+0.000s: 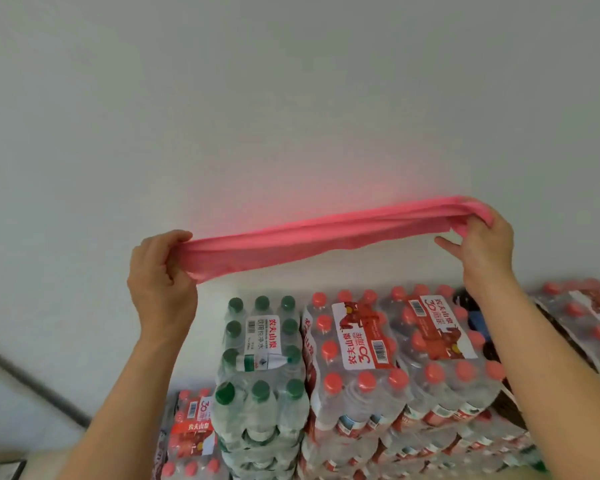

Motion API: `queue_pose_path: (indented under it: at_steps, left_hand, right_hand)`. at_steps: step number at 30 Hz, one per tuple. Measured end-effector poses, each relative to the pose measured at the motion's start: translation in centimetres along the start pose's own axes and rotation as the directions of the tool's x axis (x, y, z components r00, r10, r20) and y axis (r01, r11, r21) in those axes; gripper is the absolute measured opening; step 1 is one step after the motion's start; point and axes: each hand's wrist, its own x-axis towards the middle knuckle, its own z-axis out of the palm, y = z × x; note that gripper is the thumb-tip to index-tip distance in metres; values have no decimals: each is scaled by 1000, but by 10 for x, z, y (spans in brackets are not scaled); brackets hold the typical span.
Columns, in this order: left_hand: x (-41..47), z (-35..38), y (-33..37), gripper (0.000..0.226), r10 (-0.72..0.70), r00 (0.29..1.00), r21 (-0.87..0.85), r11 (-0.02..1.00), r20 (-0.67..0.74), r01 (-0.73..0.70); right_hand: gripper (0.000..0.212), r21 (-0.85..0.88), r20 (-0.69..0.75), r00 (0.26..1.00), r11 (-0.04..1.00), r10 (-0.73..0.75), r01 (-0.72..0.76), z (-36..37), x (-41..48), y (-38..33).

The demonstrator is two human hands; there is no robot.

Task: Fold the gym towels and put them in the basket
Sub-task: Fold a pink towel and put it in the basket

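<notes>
- Pink towel [319, 233] held up in the air in front of a pale wall [291, 81], stretched into a long bunched band between 2 hands, right end higher than left.
- Left hand [160, 268] — fingers curled round the left end, thumb over the top; cloth gathered in the fist.
- Right hand [482, 237] — grips the right end, cloth wrapped over the knuckles; 1 finger sticks out straight toward the left, under the band.
- Below: shrink-wrapped bottle packs stacked against the wall, green caps [262, 303] in the middle, red caps [364, 377] to the right and lower left.
- No basket in view; no flat surface for folding seen either.
- Handling, as a guess: light, soft, limp — sags and ropes up when pulled from the ends. Not fragile, not slippery.
- Best hold is probably the 2 corners of 1 short edge, pinched, so the cloth hangs open flat rather than bunched.
- Fold not yet started, by the look of it; the towel needs spreading first.
</notes>
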Motion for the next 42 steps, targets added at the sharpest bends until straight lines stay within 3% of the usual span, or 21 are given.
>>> queue_pose_path:
  at_steps: [2, 3, 6, 9, 12, 15, 17, 19, 20, 21, 24, 25, 26, 29, 31, 34, 36, 39, 42]
  left_hand:
    - [-40, 12, -22, 48, -43, 970, 117, 993, 239, 15]
    - [-60, 17, -33, 46, -116, 916, 183, 982, 385, 47]
    - [-103, 26, -59, 30, -313, 652, 356, 932, 691, 70]
    - [-110, 31, -74, 35, -339, 480, 389, 921, 809, -4]
    - [-101, 36, -83, 43, -338, 408, 346, 936, 848, 55]
    - [-89, 39, -89, 34, -294, 328, 264, 955, 898, 134]
    - [-78, 41, -86, 30, -258, 166, 234, 960, 952, 154]
    - [-68, 49, -74, 18, -238, -94, 253, 946, 967, 202]
    - [-65, 58, -65, 12, -216, -168, 249, 944, 962, 215]
    - [-65, 70, -54, 10, -177, -158, 209, 955, 971, 212]
    - [-81, 123, -11, 12, -55, 152, 35, 991, 987, 130]
    - [-91, 139, 7, 12, -22, 216, 0, 995, 976, 97]
    - [-102, 154, 24, 13, 15, 235, -34, 997, 972, 74]
    - [-146, 190, 66, 24, 103, 203, -114, 993, 974, 41]
    - [-177, 215, 92, 48, 117, 181, -118, 993, 976, -8]
    - [-216, 252, 129, 78, 39, 182, -38, 999, 983, -12]
    - [-228, 271, 142, 62, -17, 281, 2, 998, 960, 55]
    - [-235, 282, 148, 11, -20, 391, -27, 993, 920, 116]
    - [-240, 283, 153, 15, -23, 396, -37, 989, 918, 144]
  right_hand:
    - [26, -166, -24, 993, 979, 112, -115, -25, 2, 51]
    - [25, -254, -27, 984, 951, 177, -178, -38, 0, 80]
    - [37, -399, -82, 940, 854, 331, -335, -68, -14, 145]
    - [44, -547, -122, 931, 759, 345, -353, -86, -25, 171]
    - [49, -568, -166, 929, 739, 329, -363, -94, -26, 173]
    - [44, -583, -152, 925, 724, 348, -368, -100, -25, 166]
    - [43, -582, -157, 919, 718, 361, -382, -107, -24, 165]
    - [42, -593, -147, 905, 697, 399, -403, -116, -22, 167]
    - [40, -606, -118, 896, 683, 429, -407, -120, -20, 166]
    - [37, -634, -65, 881, 662, 469, -399, -120, -19, 162]
    - [41, -642, 170, 787, 673, 592, -368, -118, -7, 147]
    - [41, -584, 227, 749, 703, 622, -407, -118, -1, 144]
    - [39, -498, 266, 714, 727, 648, -474, -119, 7, 144]
    - [21, -255, 298, 667, 731, 683, -634, -121, 29, 149]
    - [19, -178, 310, 679, 742, 666, -646, -122, 43, 156]
    - [30, -54, 429, 639, 724, 639, -688, -123, 62, 168]
    - [39, -3, 483, 602, 689, 636, -725, -123, 74, 174]
    - [41, -50, 516, 559, 674, 649, -737, -119, 92, 182]
    - [34, -259, 456, 606, 749, 651, -610, -109, 108, 186]
